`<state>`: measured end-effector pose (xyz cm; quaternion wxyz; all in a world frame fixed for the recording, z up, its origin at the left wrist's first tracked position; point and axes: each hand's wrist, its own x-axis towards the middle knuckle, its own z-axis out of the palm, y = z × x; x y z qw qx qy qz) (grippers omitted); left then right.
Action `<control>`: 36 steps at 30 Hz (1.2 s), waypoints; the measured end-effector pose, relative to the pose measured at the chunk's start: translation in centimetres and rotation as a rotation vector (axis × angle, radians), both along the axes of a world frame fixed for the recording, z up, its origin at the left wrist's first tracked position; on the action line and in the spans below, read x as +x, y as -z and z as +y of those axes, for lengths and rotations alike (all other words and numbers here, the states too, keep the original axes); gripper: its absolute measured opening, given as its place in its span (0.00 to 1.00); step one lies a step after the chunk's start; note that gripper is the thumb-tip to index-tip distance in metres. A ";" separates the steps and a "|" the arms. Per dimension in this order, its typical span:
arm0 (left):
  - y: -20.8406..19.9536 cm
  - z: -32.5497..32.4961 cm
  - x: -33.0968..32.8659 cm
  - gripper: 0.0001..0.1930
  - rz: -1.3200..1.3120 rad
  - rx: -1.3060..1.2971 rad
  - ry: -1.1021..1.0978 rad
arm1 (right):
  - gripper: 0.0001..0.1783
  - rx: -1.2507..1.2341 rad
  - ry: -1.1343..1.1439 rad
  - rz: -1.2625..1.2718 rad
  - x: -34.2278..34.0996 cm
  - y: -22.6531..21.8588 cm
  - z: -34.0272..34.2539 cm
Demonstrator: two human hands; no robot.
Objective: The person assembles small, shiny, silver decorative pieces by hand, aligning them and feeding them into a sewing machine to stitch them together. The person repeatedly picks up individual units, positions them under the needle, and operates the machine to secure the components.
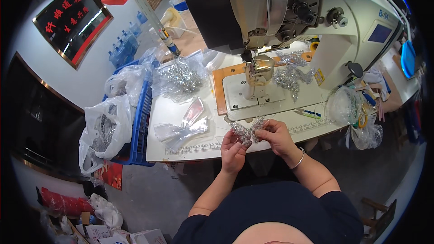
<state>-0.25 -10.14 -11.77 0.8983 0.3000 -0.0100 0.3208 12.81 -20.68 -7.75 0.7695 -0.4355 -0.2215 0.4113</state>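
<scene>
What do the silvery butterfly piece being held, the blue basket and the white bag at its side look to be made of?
Butterfly piece: possibly glittered or sequined fabric or mesh; silver and sparkly, but too small to settle.
Basket: probably rigid plastic, evenly blue with an openwork side.
White bag: likely thin plastic film, crinkled and slightly shiny.

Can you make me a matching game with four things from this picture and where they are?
Things:
1. glittery silver butterfly-shaped piece
2. blue plastic crate
3. thin silvery metal bangle
4. clear plastic bag of silvery pieces

Places:
A. around the wrist of the bare right hand
B. lying on the white tabletop
C. between the fingers of the bare left hand and right hand
D. at the tabletop's left edge

Pairs: 1-C, 2-D, 3-A, 4-B
</scene>
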 end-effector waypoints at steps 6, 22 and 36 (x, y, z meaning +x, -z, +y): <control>0.3 -0.2 0.0 0.26 -0.011 -0.002 -0.020 | 0.07 0.001 0.001 0.027 -0.1 0.2 0.0; -7.6 3.7 -1.3 0.27 0.186 0.158 0.586 | 0.17 0.534 0.466 -1.930 2.8 -7.3 -1.8; -8.1 5.7 -1.4 0.59 0.091 0.304 0.767 | 0.14 0.601 0.424 -1.983 3.1 -6.2 -1.9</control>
